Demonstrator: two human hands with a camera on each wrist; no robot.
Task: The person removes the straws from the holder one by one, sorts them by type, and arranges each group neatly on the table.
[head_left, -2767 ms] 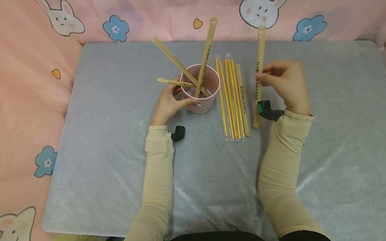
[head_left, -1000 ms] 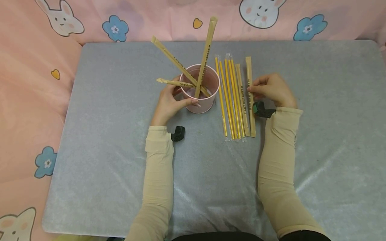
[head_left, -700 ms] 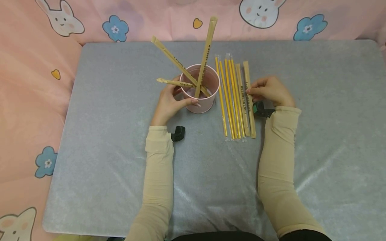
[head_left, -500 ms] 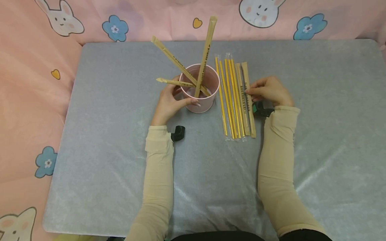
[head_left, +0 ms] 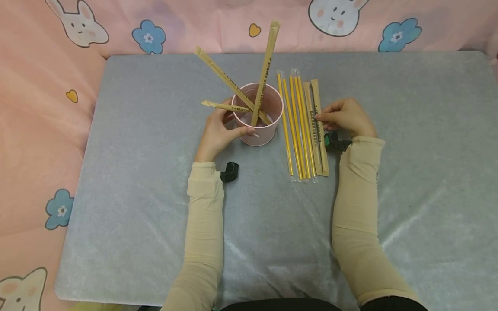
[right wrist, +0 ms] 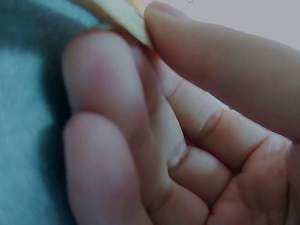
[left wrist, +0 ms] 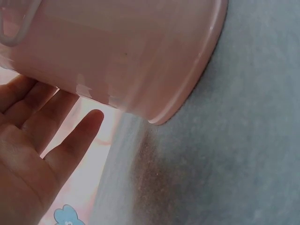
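Observation:
My left hand grips a pink cup by its left side, thumb along the front and fingers behind. Three paper-wrapped straws lean out of it: one tall, one slanting back left, one low to the left. My right hand pinches another paper-wrapped straw between thumb and fingers at the right end of a row. In the right wrist view the edge of that straw shows between thumb and fingertips. Beside it lies a further paper-wrapped straw.
Several yellow straws in clear wrappers lie side by side right of the cup. All rest on a grey cloth-covered table. A pink curtain with rabbits and flowers hangs at the back and left.
My right hand has brought its paper-wrapped straw left and down from the right, beside the row, then shifted it slightly further left. My left hand and the cup have stayed put.

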